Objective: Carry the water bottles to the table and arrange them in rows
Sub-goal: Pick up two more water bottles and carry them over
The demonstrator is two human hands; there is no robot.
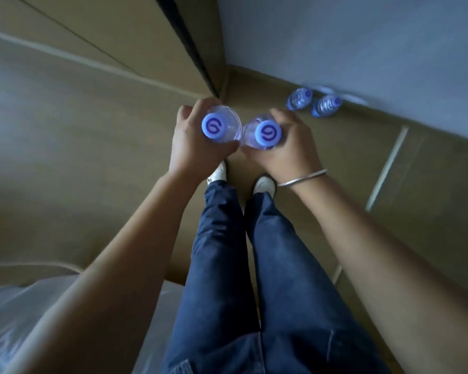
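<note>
My left hand [192, 141] grips a clear water bottle with a blue cap [214, 126], held upright in front of me. Beside it, my right hand [289, 147] grips a second water bottle whose blue cap [268, 133] faces the camera. The two held bottles touch side by side above my feet. Two more water bottles [299, 98] [326, 105] stand on the tiled floor against the wall at the upper right. No table is in view.
A grey wall [362, 44] runs along the upper right and meets a dark door edge [189, 44] at the corner ahead. Crumpled clear plastic wrap [16, 314] lies on the floor at the lower left. My legs and white shoes are below the hands.
</note>
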